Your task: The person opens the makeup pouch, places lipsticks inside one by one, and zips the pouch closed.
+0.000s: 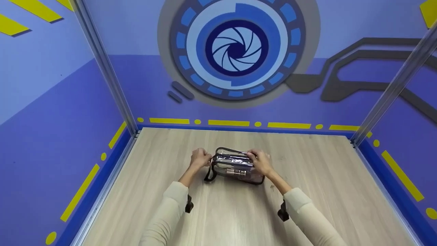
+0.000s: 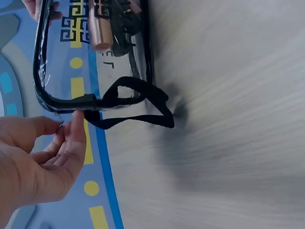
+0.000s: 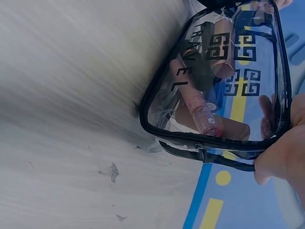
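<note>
A clear plastic pouch with black edging (image 1: 235,177) stands on the table between both hands. Greek-key marks and the word TRAVEL show on its side in the right wrist view. Inside lie a pink tube (image 3: 186,86), a copper-coloured tube (image 2: 99,33) and several other small items. My left hand (image 1: 200,158) is at the pouch's left end, thumb and fingers pinching a small metallic zipper pull (image 2: 60,127). A black strap loop (image 2: 163,107) hangs beside those fingers. At the opposite end my right hand (image 1: 261,163) grips the top edge, thumb on one side and fingers on the other.
The pouch is on a wood-grain table (image 1: 218,215). A blue painted wall (image 1: 143,85) rises behind it, with side walls at left and right. Metal posts (image 1: 106,65) stand at the back corners. Dark wrist devices (image 1: 283,212) hang below both sleeves.
</note>
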A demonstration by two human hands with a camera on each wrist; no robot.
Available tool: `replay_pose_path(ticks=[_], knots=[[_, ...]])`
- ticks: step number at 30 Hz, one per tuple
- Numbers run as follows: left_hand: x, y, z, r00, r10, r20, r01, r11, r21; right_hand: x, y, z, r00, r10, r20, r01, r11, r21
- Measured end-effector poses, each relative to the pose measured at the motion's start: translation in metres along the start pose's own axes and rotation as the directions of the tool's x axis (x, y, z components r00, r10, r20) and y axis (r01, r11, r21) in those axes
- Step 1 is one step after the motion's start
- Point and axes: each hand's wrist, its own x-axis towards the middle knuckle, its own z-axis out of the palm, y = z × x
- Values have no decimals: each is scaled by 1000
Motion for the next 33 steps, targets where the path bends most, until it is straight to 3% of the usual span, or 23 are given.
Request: replay_pose_path(ticks=[7,19,23,26,30,33], knots=[[5,-10,7,987,-101,122,93,993,68,2,1,0,1000,-20,8,20,1000,20],[11,-9,11,983,-129,134,89,959,269,4,-1,-1,999,-41,28,40,998,38],[10,-7,11,987,-99,129,60,958,280,3,0,-3,999,-44,6,43,997,68],[8,-12,12,992,-68,110,41,973,229,-3,3,-5,1000,1,16,-2,998,65],[0,-20,17,998,35,44,-42,985,166,-18,7,-13,992,100,82,-102,994,27],[-7,-19,19,988,145,-58,-136,980,148,-31,11,-22,976,145,162,-146,989,-2]])
